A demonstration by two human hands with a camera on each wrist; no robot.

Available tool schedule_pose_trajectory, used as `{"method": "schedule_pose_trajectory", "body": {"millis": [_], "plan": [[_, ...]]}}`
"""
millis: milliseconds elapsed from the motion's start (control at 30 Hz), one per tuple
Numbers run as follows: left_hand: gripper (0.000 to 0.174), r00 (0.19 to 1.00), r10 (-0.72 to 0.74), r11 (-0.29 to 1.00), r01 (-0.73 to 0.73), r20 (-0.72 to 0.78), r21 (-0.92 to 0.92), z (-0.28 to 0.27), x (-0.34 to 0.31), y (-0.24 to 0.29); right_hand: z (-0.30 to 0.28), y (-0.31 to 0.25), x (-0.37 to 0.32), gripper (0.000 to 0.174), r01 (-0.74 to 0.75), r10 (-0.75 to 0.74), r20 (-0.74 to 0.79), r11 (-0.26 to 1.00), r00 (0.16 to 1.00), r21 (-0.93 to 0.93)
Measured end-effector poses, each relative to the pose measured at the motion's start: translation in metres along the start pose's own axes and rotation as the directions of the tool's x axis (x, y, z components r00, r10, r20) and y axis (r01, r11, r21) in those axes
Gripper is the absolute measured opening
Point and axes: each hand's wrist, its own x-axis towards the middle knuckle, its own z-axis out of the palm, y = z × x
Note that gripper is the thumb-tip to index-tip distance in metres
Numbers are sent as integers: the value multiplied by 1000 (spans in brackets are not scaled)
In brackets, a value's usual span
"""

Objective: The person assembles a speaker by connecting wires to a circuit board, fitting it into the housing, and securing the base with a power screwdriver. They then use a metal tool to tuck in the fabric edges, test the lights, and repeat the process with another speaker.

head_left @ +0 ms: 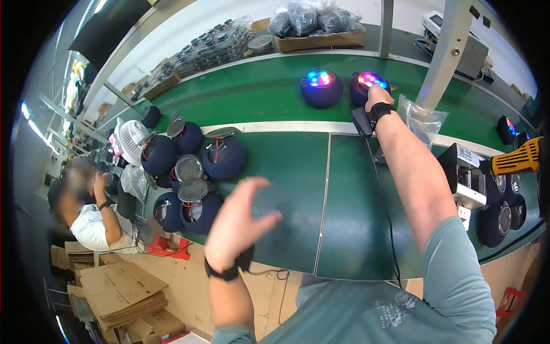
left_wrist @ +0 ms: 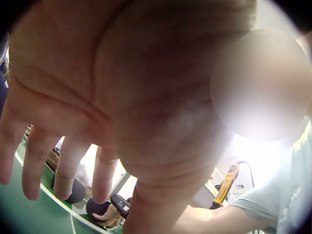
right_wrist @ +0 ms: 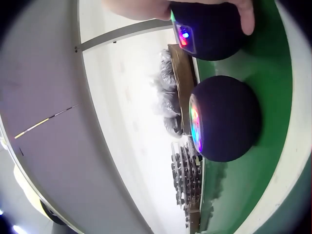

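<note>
My right hand (head_left: 378,98) reaches to the back ledge and grips a dark round speaker (head_left: 358,94), whose top glows pink and blue. In the right wrist view, fingers (right_wrist: 247,19) lie along the side of this speaker (right_wrist: 214,36). Just left of it stands a second lit round speaker (head_left: 322,96), untouched. Over the front of the green table, my left hand (head_left: 236,223) hovers with fingers spread and nothing in its palm. Nearest to that hand are several opened round speakers (head_left: 224,157), with red wires and loose round lids showing.
A yellow-handled tool (head_left: 515,157) and a black-and-white device (head_left: 463,175) stand at the right. A clear plastic bag (head_left: 421,120) lies beside the metal post. At the left are a white fan (head_left: 129,140) and a seated person (head_left: 91,212). Flattened cardboard (head_left: 123,289) is stacked on the floor.
</note>
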Motion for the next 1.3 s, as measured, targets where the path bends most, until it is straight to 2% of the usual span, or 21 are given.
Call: {"method": "schedule_pose_trajectory", "body": {"millis": [67, 100, 167, 200, 233, 267, 333, 400, 433, 500, 567, 633, 667, 700, 767, 800, 867, 1000, 1067, 1167, 1300], "plan": [[68, 982, -87, 994, 96, -169, 43, -15, 41, -23, 15, 33, 113, 72, 216, -183, 363, 975, 914, -50], [78, 951, -121, 978, 163, -283, 128, -19, 67, -48, -16, 11, -9, 74, 14, -34, 304, 998, 952, 68], [100, 884, -213, 902, 341, -416, 263, -20, 107, -87, -53, 6, -70, 86, 214, -107, 331, 927, 938, -307], [113, 852, -275, 839, 439, -445, 322, -19, 121, -97, -94, 16, -95, 90, 296, -176, 640, 951, 748, -85], [120, 841, -289, 827, 460, -458, 324, -16, 131, -114, -138, 10, -131, 89, 244, -52, 791, 962, 609, -125], [127, 828, -305, 811, 485, -471, 327, -12, 137, -124, -176, 8, -164, 82, 212, 28, 797, 958, 604, -194], [130, 819, -347, 807, 508, -456, 299, -15, 142, -119, -250, -3, -199, 69, 239, 139, 881, 933, 452, -270], [127, 844, -220, 959, 279, -488, 50, -36, 138, -141, -309, -10, -197, 65, 389, 222, 957, 878, 184, -279], [121, 858, -225, 974, 195, -461, -112, -51, 125, -123, -334, -7, -188, 58, 467, 298, 948, 826, 113, -315], [89, 806, -430, 898, 426, -406, -106, -98, 95, -89, -369, -8, -174, 48, 606, 426, 905, 715, 20, -350], [45, 733, -624, 769, 637, -270, -50, -146, 68, -82, -395, -8, -160, 44, 665, 502, 864, 633, 37, -396], [33, 663, -655, 672, 730, -364, 120, -189, 51, -110, -408, 0, -146, 43, 673, 533, 844, 607, 50, -423], [31, 619, -673, 589, 779, -405, 212, -203, 52, -137, -413, 7, -138, 43, 666, 534, 836, 579, 126, -470], [32, 664, -588, 584, 744, -463, 326, -209, 52, -153, -416, 12, -134, 42, 656, 530, 823, 549, 205, -518], [41, 798, -321, 615, 585, -509, 529, -209, 53, -204, -422, 22, -123, 43, 578, 533, 820, 609, 210, -544], [51, 851, -262, 692, 495, -456, 526, -207, 56, -234, -422, 25, -121, 43, 488, 532, 815, 661, 229, -569], [58, 834, -232, 732, 489, -501, 475, -198, 59, -259, -418, 26, -122, 43, 509, 528, 817, 649, 234, -565], [59, 776, -387, 730, 588, -499, 348, -200, 62, -270, -415, 21, -132, 43, 582, 529, 816, 597, 232, -552], [57, 815, -313, 795, 506, -488, 335, -213, 54, -279, -420, 22, -127, 45, 587, 500, 832, 608, 239, -534], [48, 863, 3, 809, 296, -506, 509, -207, 23, -167, -429, 34, -114, 49, 496, 503, 845, 696, 180, -520], [49, 972, 94, 868, 25, -214, 495, -181, -14, -1, -409, 9, -146, 57, 610, 271, 913, 681, 304, -405]]}}
